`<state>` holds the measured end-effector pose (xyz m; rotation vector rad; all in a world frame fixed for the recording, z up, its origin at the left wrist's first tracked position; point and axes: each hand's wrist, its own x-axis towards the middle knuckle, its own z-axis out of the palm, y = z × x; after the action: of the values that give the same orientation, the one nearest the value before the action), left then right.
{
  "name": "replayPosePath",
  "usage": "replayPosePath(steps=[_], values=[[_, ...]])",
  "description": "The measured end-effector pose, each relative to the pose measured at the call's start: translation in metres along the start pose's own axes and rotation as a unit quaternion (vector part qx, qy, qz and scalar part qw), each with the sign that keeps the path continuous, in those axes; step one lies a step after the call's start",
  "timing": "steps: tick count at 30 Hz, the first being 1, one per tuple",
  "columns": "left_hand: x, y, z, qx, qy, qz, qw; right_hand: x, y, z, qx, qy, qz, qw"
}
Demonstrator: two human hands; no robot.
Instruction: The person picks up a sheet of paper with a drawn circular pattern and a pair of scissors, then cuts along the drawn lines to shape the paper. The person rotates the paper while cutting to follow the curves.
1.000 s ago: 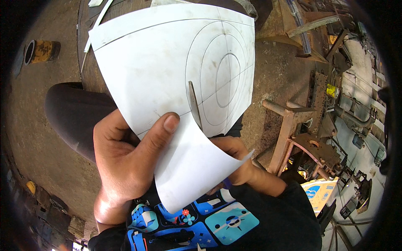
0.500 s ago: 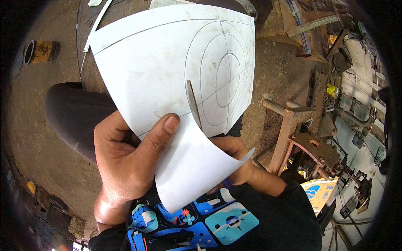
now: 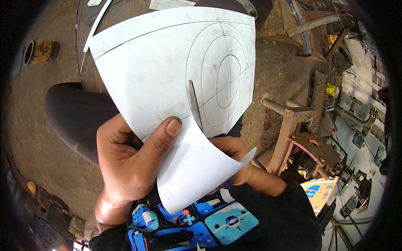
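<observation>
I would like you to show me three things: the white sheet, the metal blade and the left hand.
White sheet (image 3: 165, 81): head view, near the middle of its surface.
Metal blade (image 3: 194, 104): head view, midway along its visible length.
Left hand (image 3: 129, 161): head view, on the back, near the thumb's base.

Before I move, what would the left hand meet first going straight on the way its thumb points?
With its thumb on the white sheet, the left hand would likely meet the scissors blade first, up and to the right; the exact depth is unclear.
</observation>
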<state>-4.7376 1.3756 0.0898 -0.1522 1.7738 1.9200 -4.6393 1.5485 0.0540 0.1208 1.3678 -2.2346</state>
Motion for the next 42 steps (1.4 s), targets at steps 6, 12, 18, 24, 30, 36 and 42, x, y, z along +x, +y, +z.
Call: replayPosePath(steps=[6,12,18,24,30,36,42], values=[[0.0007,0.0004,0.0005,0.004,-0.003,0.003,1.000,0.0002,-0.0022,0.0010,-0.010,0.007,0.019,1.000],[-0.0013,-0.0015,0.0021,0.014,-0.008,0.000,1.000,0.0005,-0.0036,-0.0009,-0.049,0.010,0.014,0.999],[-0.0013,-0.0032,0.0000,0.025,-0.024,0.004,0.999,0.0004,-0.0049,0.0003,-0.047,0.021,0.027,0.998],[-0.0021,-0.0027,0.0017,0.003,-0.020,-0.006,1.000,0.0006,-0.0056,0.0006,-0.014,0.009,0.028,0.999],[-0.0022,-0.0013,0.0025,0.007,-0.020,-0.005,1.000,0.0008,-0.0026,-0.0002,-0.010,0.006,0.004,1.000],[-0.0025,-0.0014,0.0022,0.009,-0.018,-0.005,1.000,-0.0009,-0.0045,-0.0008,-0.034,0.013,0.028,0.999],[-0.0028,-0.0024,0.0011,0.005,-0.030,-0.011,0.999,0.0004,-0.0051,-0.0005,0.005,0.009,0.011,1.000]])
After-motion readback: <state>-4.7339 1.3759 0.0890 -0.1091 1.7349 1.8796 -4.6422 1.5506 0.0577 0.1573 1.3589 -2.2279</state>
